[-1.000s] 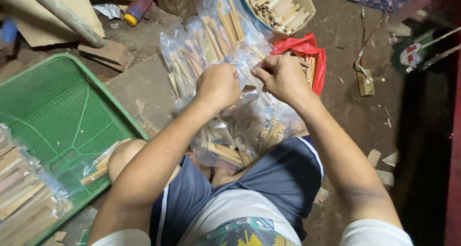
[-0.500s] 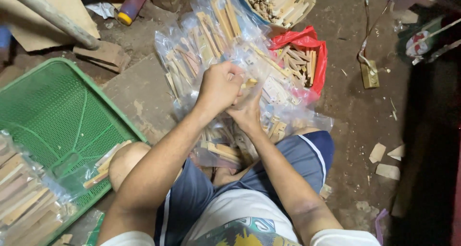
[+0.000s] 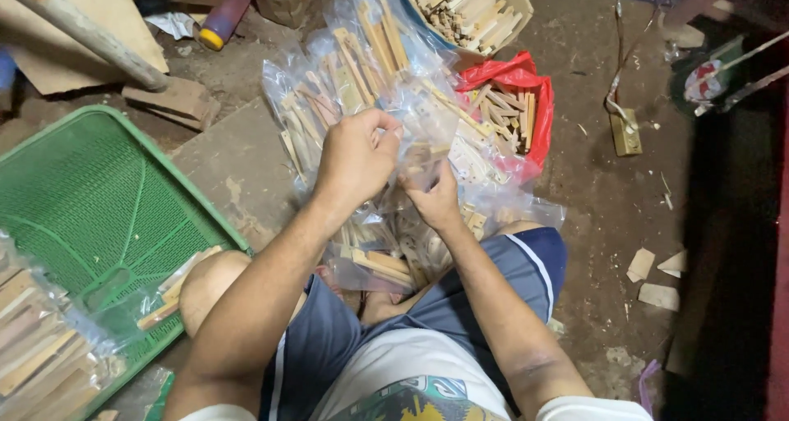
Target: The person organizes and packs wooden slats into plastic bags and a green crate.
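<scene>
Head view, nearest first: I see my knees in smooth blue shorts [image 3: 460,306] with a white side stripe, over a rough, dusty floor. At the near left a green plastic tray [image 3: 90,216] with a fine mesh base carries a clear bag of flat wooden sticks [image 3: 33,347] at its edge.

Above the lap, my left hand [image 3: 357,158] is closed, fingers curled around the crinkled top of a clear plastic bag [image 3: 411,133]. My right hand [image 3: 436,199] sits just below, touching the same film; its fingers are tucked under the bag, so I cannot tell how firmly it grips. That bag lies on a heap of similar glossy bags of pale wooden strips [image 3: 345,76], directly ahead of my knees.

Further out, a red plastic bag [image 3: 534,109] holds short rectangular sticks, and a pale tub [image 3: 509,2] behind it is full of square-ended wooden pieces. Farthest left, a grey pole [image 3: 90,39] crosses a flat board [image 3: 74,27].
</scene>
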